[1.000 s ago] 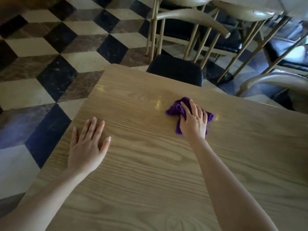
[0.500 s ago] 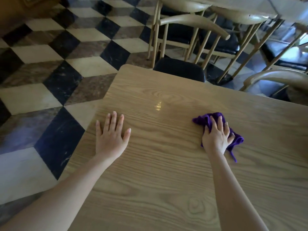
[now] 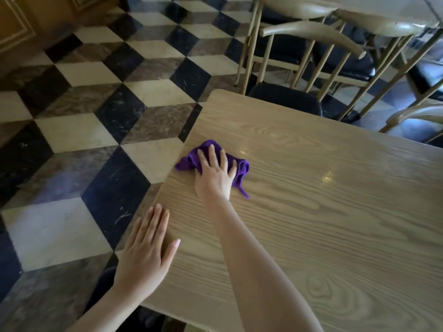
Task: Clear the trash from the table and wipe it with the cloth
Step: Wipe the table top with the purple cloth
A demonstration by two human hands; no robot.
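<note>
Since half a second ago, your right hand has swept the cloth from the right of the tabletop over to its left edge, and your left hand has slid toward the near left corner.

Now your right hand lies flat on the purple cloth, fingers spread wide and pressing it down onto the table rather than gripping it. You can see the cloth bunched under the palm, a fold sticking out left of the hand right at the table's left edge and a thin corner trailing toward the lower right. It sits left of the frame's centre.

Your left hand rests open and flat at the lower left of the frame, fingers together and thumb out to the side, with the fingertips over the table's left edge; it holds nothing. It is near the right forearm but apart from it.

You have bare pale wood grain across the rest of the tabletop, with small glossy highlights to the right of the cloth. No container shows anywhere in view.

At the upper right, pale wooden chairs with dark seats stand beyond the table's far edge. A checkered floor of black, cream and brown tiles fills the left of the frame.
</note>
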